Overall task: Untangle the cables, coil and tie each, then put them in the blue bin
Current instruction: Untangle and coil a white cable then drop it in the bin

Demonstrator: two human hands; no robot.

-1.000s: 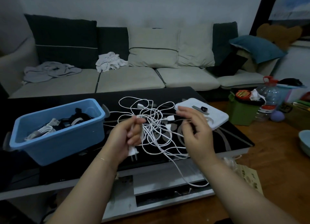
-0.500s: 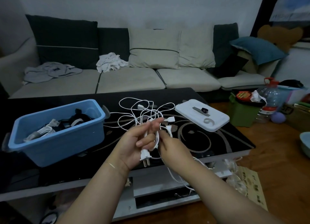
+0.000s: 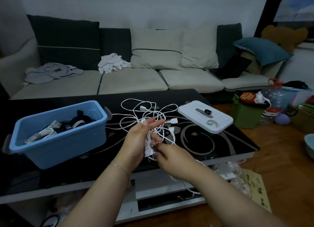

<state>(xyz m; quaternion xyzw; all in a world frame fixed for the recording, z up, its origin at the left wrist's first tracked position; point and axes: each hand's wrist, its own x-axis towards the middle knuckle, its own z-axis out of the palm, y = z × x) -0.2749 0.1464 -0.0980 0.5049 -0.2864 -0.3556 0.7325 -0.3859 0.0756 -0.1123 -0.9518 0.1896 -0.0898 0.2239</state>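
A tangle of white cables [image 3: 149,114] lies on the black glass table [image 3: 212,146], right of the blue bin [image 3: 64,141]. The bin holds coiled white and black cables. My left hand [image 3: 139,138] holds a few loops of white cable with a white plug [image 3: 149,152] hanging below the palm; its upper fingers are stretched out, the lower ones curl round the strands. My right hand [image 3: 171,157] sits just right of the plug, fingers curled at the cable, which trails down off the table's front edge.
The bin's white lid [image 3: 205,118] lies to the right of the tangle with a small black clip and strips on it. A sofa with cushions and clothes stands behind the table. A green bin, a water bottle and boxes stand on the floor at right.
My right hand came in from near the lid to my left hand, then dropped down beside the plug. My left hand's upper fingers have straightened out.
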